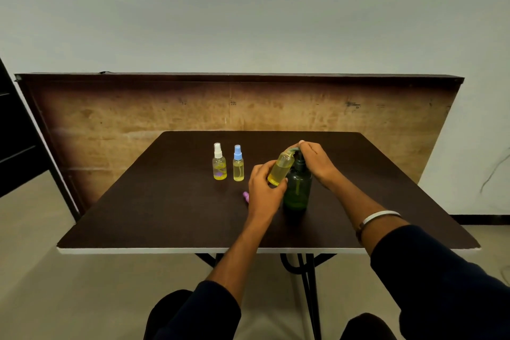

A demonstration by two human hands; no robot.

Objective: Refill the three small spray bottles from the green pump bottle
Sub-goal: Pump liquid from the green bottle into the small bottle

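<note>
My left hand [263,188] grips a small uncapped spray bottle [280,169] holding yellow liquid, tilted with its mouth up against the spout of the green pump bottle [298,188]. My right hand [314,159] rests on top of the pump head, fingers curled over it. Two more small spray bottles stand upright to the left: one with a white cap [219,162] and one with a blue cap [238,163], both with yellow liquid inside. A purple spray cap [246,196] lies on the table, partly hidden behind my left hand.
The dark brown table [165,215] has a white front edge. A wooden board [138,119] leans against the wall behind it. A dark frame [16,132] stands at the far left.
</note>
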